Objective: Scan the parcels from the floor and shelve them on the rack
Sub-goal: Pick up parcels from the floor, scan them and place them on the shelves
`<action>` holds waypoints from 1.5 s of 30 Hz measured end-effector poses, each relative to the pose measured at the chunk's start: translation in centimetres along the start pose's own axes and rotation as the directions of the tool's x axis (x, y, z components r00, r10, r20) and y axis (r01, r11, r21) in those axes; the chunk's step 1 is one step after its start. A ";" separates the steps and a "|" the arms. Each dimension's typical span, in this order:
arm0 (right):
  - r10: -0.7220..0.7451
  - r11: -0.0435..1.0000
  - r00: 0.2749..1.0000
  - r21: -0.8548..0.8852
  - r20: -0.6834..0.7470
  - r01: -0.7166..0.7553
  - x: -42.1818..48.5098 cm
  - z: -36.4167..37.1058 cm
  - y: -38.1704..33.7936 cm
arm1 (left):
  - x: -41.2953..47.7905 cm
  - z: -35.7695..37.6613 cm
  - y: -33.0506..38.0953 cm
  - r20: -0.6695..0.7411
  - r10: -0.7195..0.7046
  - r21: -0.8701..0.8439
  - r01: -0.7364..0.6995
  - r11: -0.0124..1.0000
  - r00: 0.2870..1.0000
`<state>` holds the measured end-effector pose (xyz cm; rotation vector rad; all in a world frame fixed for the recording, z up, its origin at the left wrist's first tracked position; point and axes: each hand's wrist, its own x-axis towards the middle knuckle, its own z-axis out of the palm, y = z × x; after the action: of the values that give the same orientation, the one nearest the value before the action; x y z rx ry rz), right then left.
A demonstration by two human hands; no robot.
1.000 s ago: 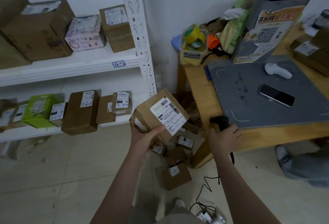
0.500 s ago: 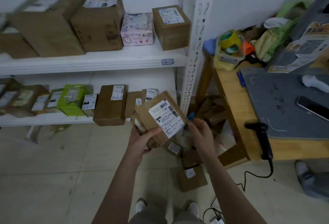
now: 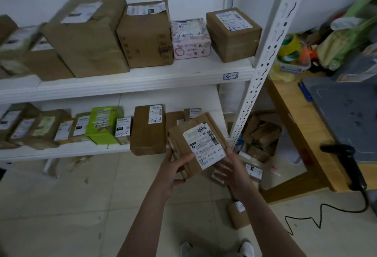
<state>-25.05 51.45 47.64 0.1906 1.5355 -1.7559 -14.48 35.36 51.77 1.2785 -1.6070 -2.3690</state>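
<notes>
I hold a brown cardboard parcel [image 3: 195, 144] with a white barcode label in front of the white rack [image 3: 263, 73], level with its lower shelf [image 3: 77, 150]. My left hand [image 3: 175, 169] grips the parcel's left side, thumb on the top face. Under the parcel's lower right corner is my right hand [image 3: 230, 171], its fingers spread and touching the box. More parcels lie on the floor: one small box [image 3: 237, 215] near my feet and a pile [image 3: 261, 134] under the table. The black scanner [image 3: 346, 158] hangs at the table's front edge, cable trailing to the floor.
Both shelves are lined with labelled boxes, among them a green one [image 3: 102, 126] and a pink one [image 3: 190, 40]. A wooden table [image 3: 289, 114] with a grey mat [image 3: 346, 114] stands at the right. Tape rolls and bags sit at its back.
My right hand let go of the scanner at the table edge and came over to the parcel. I turned left toward the rack, and the parcel moved closer to the lower shelf.
</notes>
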 end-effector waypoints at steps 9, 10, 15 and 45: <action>-0.008 0.986 0.989 0.164 -0.147 0.032 4.0 -1.0 0.8 | 6.4 1.8 1.0 0.090 -0.071 0.122 0.060 0.991 0.993; -0.001 0.983 0.983 0.181 -0.184 0.035 5.2 -1.4 0.7 | 8.0 2.5 0.9 0.094 -0.082 0.133 0.069 0.989 0.992; 0.075 0.960 0.938 0.279 -0.338 0.023 9.5 -1.9 1.1 | 14.1 4.5 -0.5 0.037 -0.201 0.099 0.196 0.976 0.979; -0.059 0.977 0.829 0.137 -0.555 0.161 30.6 -1.5 4.3 | 37.0 7.9 -5.0 -0.204 0.433 0.475 -0.298 0.828 0.878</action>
<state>-43.85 39.20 26.30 0.7724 1.8067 -2.0462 -41.95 28.19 26.33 1.1629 -2.1076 -1.5529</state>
